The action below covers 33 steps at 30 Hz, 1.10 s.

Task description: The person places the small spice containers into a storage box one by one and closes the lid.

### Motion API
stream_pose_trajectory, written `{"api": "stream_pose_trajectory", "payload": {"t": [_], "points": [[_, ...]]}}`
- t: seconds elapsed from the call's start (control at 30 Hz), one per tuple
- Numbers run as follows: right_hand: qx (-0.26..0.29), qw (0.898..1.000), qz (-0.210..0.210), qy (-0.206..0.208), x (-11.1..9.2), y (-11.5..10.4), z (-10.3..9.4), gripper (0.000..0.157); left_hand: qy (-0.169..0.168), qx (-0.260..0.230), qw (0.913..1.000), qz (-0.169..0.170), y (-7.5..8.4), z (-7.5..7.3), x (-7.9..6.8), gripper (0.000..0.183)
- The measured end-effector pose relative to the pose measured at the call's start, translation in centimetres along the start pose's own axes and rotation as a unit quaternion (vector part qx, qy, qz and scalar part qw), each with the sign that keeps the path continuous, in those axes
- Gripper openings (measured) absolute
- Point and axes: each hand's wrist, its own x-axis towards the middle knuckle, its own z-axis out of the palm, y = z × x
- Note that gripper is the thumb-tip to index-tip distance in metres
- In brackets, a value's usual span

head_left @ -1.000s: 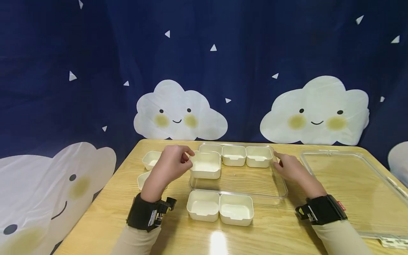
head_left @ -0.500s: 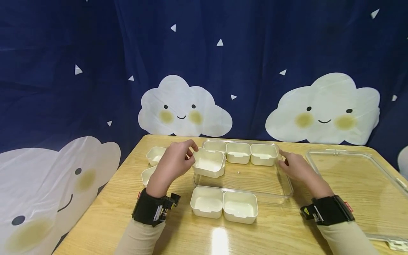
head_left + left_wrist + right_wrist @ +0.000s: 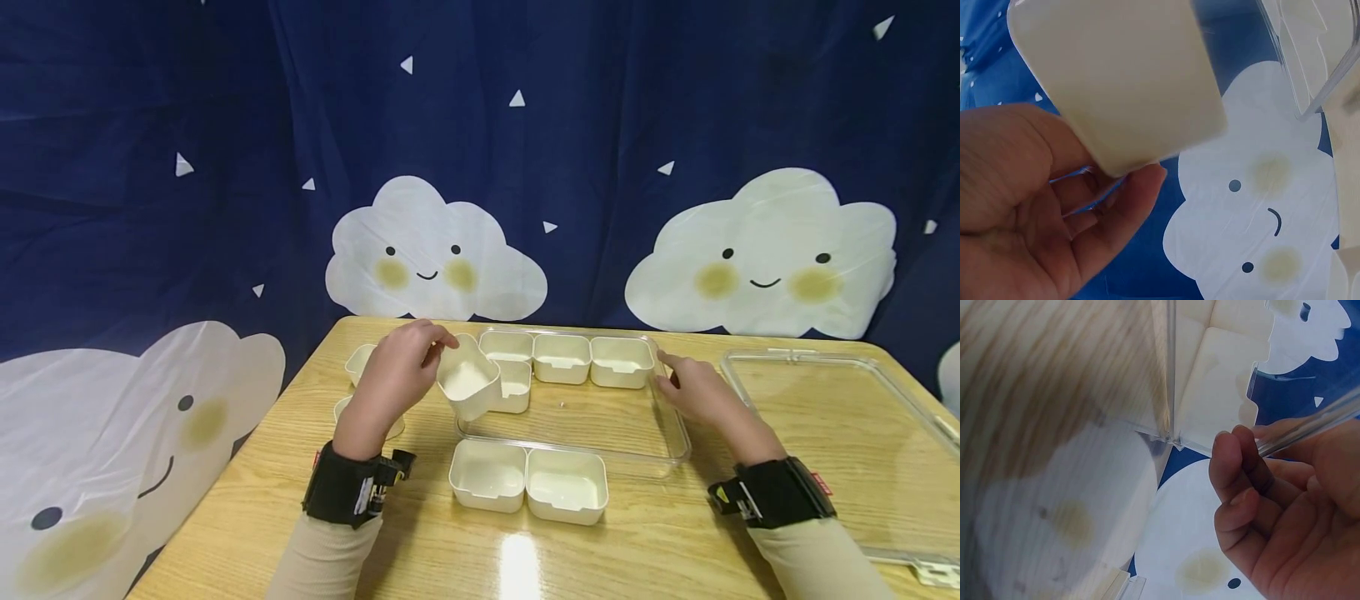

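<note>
My left hand (image 3: pixel 396 367) pinches a small cream bin (image 3: pixel 467 382) by its corner, thumb and fingertips on its wall. That bin is tilted and raised over the left end of a clear plastic box (image 3: pixel 585 452); the left wrist view shows its flat underside (image 3: pixel 1122 81). Partly behind it, another cream bin (image 3: pixel 516 385) sits in the box. Three more bins, among them the middle one (image 3: pixel 562 358), line the box's far side. My right hand (image 3: pixel 693 390) holds the box's right rim, and the right wrist view shows curled fingers (image 3: pixel 1229 462) at the clear edge.
Two cream bins, one left (image 3: pixel 489 475) and one right (image 3: pixel 567 486), stand side by side in front of the box. Left of it are more bins (image 3: pixel 358 360), partly hidden by my left arm. A clear lid (image 3: pixel 832 433) lies at right. A blue cloud-print curtain (image 3: pixel 585 125) hangs behind.
The left hand has turned and tilted its bin and drawn it slightly left, so a bin inside the box now shows beside it. The right hand stays at the rim.
</note>
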Motion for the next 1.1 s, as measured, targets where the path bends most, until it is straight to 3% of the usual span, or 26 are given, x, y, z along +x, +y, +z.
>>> {"api": "stream_pose_trajectory", "payload": {"t": [0.1,0.27,0.43,0.7,0.87,1.1], "points": [[0.0,1.0,0.002,-0.001,0.0,0.0,0.0,0.05,-0.006,-0.015,0.9998,0.007,0.1,0.0,0.0,0.026],[0.0,1.0,0.007,-0.004,0.0,-0.1,0.0,0.05,-0.017,-0.037,0.9986,0.035,0.1,0.1,0.0,0.047],[-0.002,1.0,0.006,-0.005,0.0,-0.1,0.0,0.05,-0.011,-0.069,0.9958,0.059,0.0,0.3,0.0,0.052],[-0.004,1.0,0.005,-0.005,0.0,-0.2,0.0,0.05,0.013,-0.099,0.9932,0.059,0.2,0.8,0.4,0.037],[-0.005,1.0,0.006,-0.006,-0.1,-0.2,0.0,0.05,0.039,-0.095,0.9928,0.061,0.4,1.5,0.8,0.013],[-0.009,1.0,0.007,-0.007,0.1,-0.3,0.0,0.05,0.012,-0.076,0.9949,0.066,0.2,2.4,0.8,0.011]]}}
